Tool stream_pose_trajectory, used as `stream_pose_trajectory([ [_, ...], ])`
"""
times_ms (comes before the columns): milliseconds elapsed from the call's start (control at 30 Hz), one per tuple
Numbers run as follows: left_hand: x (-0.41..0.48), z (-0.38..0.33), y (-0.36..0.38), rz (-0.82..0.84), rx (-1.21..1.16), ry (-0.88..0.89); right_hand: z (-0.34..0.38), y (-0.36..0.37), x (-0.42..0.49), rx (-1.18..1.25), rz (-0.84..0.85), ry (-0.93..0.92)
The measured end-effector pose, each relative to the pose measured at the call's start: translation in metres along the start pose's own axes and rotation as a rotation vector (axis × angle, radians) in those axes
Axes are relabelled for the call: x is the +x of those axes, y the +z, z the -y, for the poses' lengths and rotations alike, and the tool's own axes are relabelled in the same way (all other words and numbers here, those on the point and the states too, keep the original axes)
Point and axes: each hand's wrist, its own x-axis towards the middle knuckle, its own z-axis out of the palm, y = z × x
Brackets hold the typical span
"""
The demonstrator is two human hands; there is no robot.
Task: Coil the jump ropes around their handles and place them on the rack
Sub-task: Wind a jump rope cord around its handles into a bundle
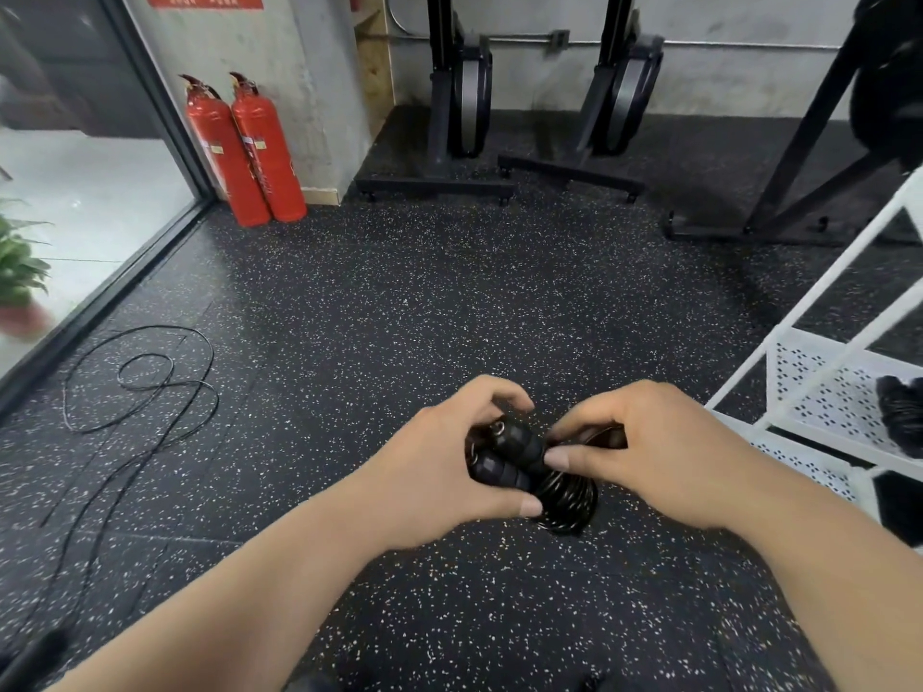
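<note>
A black jump rope [519, 459] is held between both hands, its two ribbed handles side by side and its cord wound in a tight coil [569, 499] around their lower end. My left hand [439, 472] grips the handles from the left. My right hand [649, 452] pinches the cord at the handles' right side. A second black jump rope [145, 387] lies loose and uncoiled on the floor at the left. The white perforated rack [819, 392] stands at the right, with a coiled black rope [901, 417] resting on its shelf.
Two red fire extinguishers [244, 147] stand by the concrete pillar at the back left. Black exercise machines [464, 102] on wheeled bases line the back wall. A glass wall and a potted plant [20, 272] are at the left. The floor is speckled black rubber.
</note>
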Motion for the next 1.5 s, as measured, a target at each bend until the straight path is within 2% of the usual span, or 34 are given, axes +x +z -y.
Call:
stream_pose_trajectory([
  [167,0.004,0.001,-0.005,-0.133,-0.277,-0.045,0.006,-0.004,-0.002,0.202,-0.14,-0.047],
  [333,0.008,0.0,0.004,-0.221,-0.694,-0.09,0.016,0.006,-0.003,0.346,-0.301,-0.062],
  [433,0.009,-0.003,0.011,-0.317,-0.856,-0.1,0.023,0.012,-0.004,0.455,-0.373,-0.06],
  [567,0.01,-0.006,0.018,-0.5,-0.902,-0.172,0.036,0.023,-0.007,0.476,-0.487,-0.052],
  [767,0.007,-0.013,0.024,-0.612,-0.77,-0.225,0.053,0.041,-0.01,0.42,-0.606,-0.002],
  [933,0.001,-0.014,0.041,-0.625,-0.609,-0.238,0.061,0.045,-0.009,0.377,-0.627,-0.01],
  [1067,-0.004,-0.018,0.041,-0.543,-0.744,-0.201,0.069,0.049,-0.011,0.364,-0.631,-0.039],
  [1233,-0.003,-0.014,0.044,-0.46,-0.785,-0.124,0.074,0.055,-0.011,0.361,-0.618,-0.08],
  [1367,-0.002,-0.015,0.043,-0.484,-0.865,-0.241,0.077,0.055,-0.01,0.41,-0.498,-0.055],
  [1500,0.004,-0.013,0.034,-0.531,-0.878,-0.357,0.074,0.042,-0.006,0.483,-0.267,-0.01],
])
